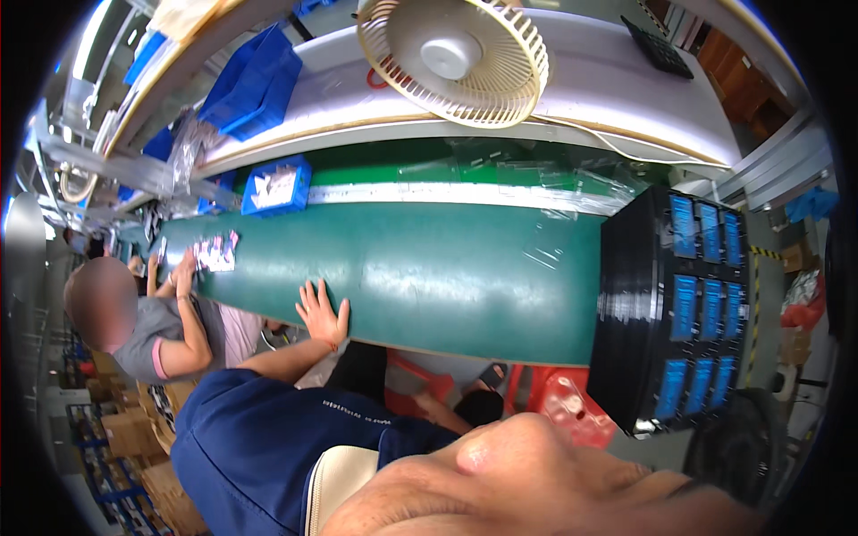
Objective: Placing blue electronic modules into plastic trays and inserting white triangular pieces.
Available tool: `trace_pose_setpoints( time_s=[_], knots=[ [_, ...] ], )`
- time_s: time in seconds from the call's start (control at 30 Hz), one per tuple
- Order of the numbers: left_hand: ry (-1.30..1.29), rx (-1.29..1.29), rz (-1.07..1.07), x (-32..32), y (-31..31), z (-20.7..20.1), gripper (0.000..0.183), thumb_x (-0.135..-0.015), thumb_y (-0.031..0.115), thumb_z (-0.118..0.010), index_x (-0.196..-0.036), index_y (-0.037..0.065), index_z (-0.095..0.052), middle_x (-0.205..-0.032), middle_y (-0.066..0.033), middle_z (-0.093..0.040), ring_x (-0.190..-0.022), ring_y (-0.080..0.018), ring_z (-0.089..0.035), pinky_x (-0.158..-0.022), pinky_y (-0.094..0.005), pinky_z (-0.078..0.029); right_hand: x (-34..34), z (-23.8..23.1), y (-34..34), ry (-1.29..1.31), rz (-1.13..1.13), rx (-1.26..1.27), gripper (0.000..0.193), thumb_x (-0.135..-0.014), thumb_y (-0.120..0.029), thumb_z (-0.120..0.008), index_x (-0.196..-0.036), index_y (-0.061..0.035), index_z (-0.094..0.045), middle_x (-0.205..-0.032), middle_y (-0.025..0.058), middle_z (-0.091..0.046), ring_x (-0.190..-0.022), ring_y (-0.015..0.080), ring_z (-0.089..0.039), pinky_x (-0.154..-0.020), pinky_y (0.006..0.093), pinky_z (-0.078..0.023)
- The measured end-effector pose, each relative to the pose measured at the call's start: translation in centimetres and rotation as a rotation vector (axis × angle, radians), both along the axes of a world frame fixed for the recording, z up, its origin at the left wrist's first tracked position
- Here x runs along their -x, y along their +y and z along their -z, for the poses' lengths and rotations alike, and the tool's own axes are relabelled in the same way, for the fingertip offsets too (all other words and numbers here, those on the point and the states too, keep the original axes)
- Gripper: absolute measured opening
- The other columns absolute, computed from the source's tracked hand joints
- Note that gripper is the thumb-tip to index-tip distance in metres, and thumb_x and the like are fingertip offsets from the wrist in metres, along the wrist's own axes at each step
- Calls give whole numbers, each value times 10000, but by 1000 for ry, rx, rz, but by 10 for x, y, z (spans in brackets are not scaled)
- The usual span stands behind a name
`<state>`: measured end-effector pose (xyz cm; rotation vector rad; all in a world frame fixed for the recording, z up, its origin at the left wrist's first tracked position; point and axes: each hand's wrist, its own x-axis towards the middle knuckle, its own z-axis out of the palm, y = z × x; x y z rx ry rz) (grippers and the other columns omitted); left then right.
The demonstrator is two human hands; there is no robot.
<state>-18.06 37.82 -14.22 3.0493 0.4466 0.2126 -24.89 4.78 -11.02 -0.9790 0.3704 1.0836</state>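
Observation:
My left hand [320, 313] lies flat on the near edge of the green work table [402, 277], fingers spread, holding nothing. A cord or band circles its wrist. Low down, between my dark trouser legs, a bare forearm or hand, apparently my right hand [436, 413], shows below the table edge; its fingers cannot be made out. At the table's right end stands a tall stack of black trays [630, 304] with blue panels [684, 308] on its side. Thin clear plastic pieces [543, 255] lie on the table left of the stack.
Beyond the table, a shelf [331, 98] carries a cream fan [451, 58], a blue bin [253, 82] and a black keyboard-like object [657, 46]. A smaller blue bin [277, 185] sits at the table's far edge. A co-worker [170, 330] handles glossy packets [216, 252] at left. A red stool [572, 406] stands below.

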Motion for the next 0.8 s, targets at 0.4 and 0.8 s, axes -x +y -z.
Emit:
trace_pose_setpoints(
  time_s=[0.4,0.8],
  knots=[
    [122,11,208,-1,-3,-22,815,-829,438,-562,-1419,-42,-270,-1467,-327,-194,-1375,-495,-149,-1042,-683,-93,-134,223,153,-595,-181,121,401,-930,-375,-497,-1180,-70,-571,-976,101,-647,-887,250,-634,-752,402,-504],
    [44,122,358,10,6,-31,731,-828,527,-555,-1398,94,-410,-1448,-319,-254,-1356,-496,-201,-995,-727,-143,-184,214,228,-1291,-673,409,405,-920,-363,-506,-1156,-43,-581,-1074,135,-625,-949,261,-627,-808,407,-494]
  ],
)
